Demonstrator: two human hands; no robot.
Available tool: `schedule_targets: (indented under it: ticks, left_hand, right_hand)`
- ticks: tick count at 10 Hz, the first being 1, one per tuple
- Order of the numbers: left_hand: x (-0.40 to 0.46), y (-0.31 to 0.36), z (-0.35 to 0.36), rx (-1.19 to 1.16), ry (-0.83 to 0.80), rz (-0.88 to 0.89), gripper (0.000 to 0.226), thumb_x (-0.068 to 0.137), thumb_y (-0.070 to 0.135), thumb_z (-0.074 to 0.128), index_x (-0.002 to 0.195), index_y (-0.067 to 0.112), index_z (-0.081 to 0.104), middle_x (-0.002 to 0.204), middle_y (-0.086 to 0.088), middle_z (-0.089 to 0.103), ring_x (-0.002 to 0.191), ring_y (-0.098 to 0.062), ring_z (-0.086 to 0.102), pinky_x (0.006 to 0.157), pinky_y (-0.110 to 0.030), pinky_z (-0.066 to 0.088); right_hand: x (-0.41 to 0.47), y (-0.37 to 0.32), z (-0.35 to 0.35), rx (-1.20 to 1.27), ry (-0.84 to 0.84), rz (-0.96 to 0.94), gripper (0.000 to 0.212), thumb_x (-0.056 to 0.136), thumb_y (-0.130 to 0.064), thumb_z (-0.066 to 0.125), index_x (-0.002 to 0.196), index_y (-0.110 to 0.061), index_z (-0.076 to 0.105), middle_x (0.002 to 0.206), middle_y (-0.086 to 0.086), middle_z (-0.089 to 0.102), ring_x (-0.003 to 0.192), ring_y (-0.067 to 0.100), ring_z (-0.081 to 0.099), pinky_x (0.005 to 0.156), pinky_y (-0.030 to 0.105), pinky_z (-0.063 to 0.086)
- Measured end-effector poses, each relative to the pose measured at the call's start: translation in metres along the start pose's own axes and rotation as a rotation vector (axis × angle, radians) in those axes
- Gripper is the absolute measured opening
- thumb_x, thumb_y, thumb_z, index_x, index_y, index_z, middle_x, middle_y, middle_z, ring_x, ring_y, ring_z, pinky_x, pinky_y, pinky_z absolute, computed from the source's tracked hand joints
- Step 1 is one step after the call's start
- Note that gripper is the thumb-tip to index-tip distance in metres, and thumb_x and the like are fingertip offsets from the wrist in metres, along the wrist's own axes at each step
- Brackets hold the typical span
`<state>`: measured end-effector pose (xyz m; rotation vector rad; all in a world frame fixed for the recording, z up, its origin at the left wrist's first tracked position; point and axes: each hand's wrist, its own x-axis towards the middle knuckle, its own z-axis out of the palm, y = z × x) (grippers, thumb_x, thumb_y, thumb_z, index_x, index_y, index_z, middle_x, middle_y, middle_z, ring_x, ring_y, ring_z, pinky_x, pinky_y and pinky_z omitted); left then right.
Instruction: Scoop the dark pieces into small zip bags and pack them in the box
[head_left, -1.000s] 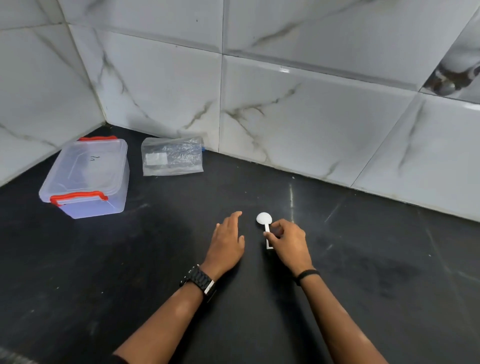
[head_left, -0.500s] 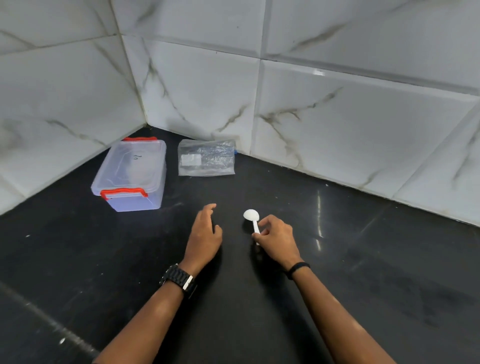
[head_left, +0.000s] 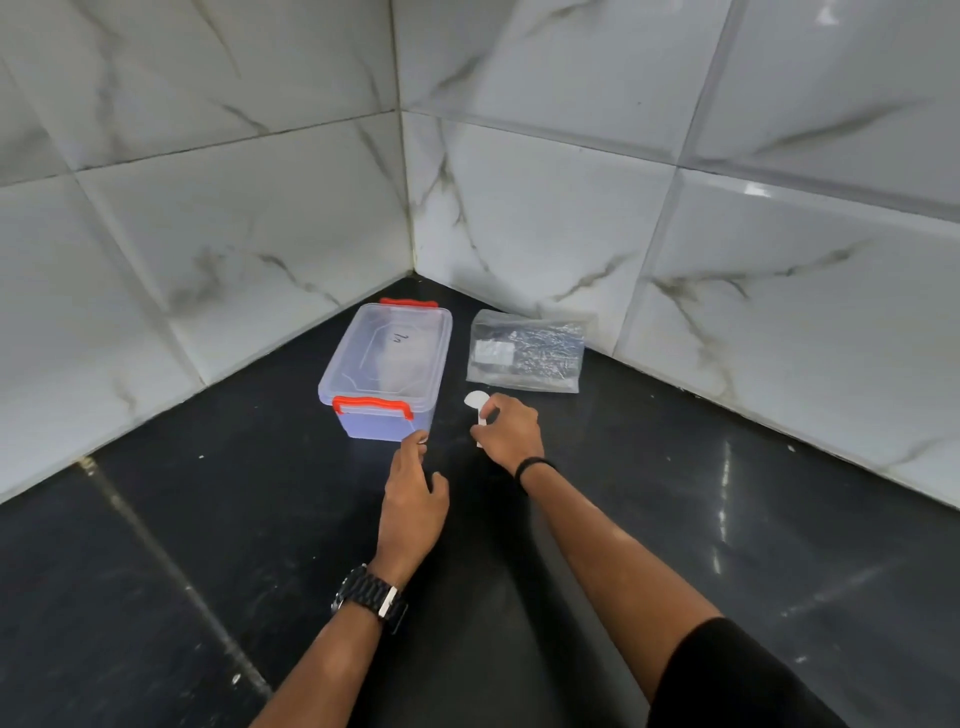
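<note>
- A person's right hand grips a small white scoop by its handle, bowl pointing away from the body, just right of a clear plastic box set in the corner of a black counter.
- The left hand reaches forward with fingers straight and relaxed, holding nothing, its fingertips at the box's near right corner; whether they touch the wall of the box cannot be told.
- The box sits with its lid on, one red latch on the near end and one red latch on the far end, so nothing can be packed yet.
- A clear bag of dark pieces lies flat just right of the box, beyond the scoop and near the marble-tiled wall. No small zip bags can be made out as separate items.
- Risk: the light box could skid or tip on the smooth counter if the latch is pulled one-handed, since the right hand is occupied with the scoop.
- Risk: the shallow scoop could spill pieces onto the black counter beside the box, where dark bits would be hard to spot.
- Risk: the soft bag may slump or slide toward the wall when scooped from without a steadying hand.
- Both forearms extend straight toward the box, a black watch on the left wrist, a thin black band on the right.
</note>
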<state>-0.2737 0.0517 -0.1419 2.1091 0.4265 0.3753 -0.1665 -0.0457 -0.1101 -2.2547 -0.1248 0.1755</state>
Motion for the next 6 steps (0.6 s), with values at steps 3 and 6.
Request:
schedule_targets:
  ticks: [3,6]
  left_hand:
    - [0.014,0.000,0.005,-0.056,-0.005,-0.046,0.057,0.092,0.002,0.051,0.142,0.020,0.032,0.141,-0.010,0.047,0.129,-0.021,0.045,0.103,-0.030,0.038]
    - [0.011,0.001,0.007,-0.075,-0.059,-0.079,0.058,0.093,0.006,0.051,0.144,0.021,0.028,0.143,-0.009,0.044,0.131,-0.020,0.043,0.102,-0.030,0.038]
  right_hand:
    - [0.032,-0.018,0.037,-0.174,-0.030,-0.049,0.030,0.088,-0.014,0.055,0.115,-0.002,0.061,0.115,0.018,0.062,0.105,0.034,0.060,0.089,0.035,0.049]
    - [0.026,-0.003,0.023,-0.077,-0.156,-0.134,0.033,0.093,-0.007,0.046,0.123,-0.005,0.058,0.109,0.018,0.065,0.108,0.029,0.057,0.095,0.033,0.044]
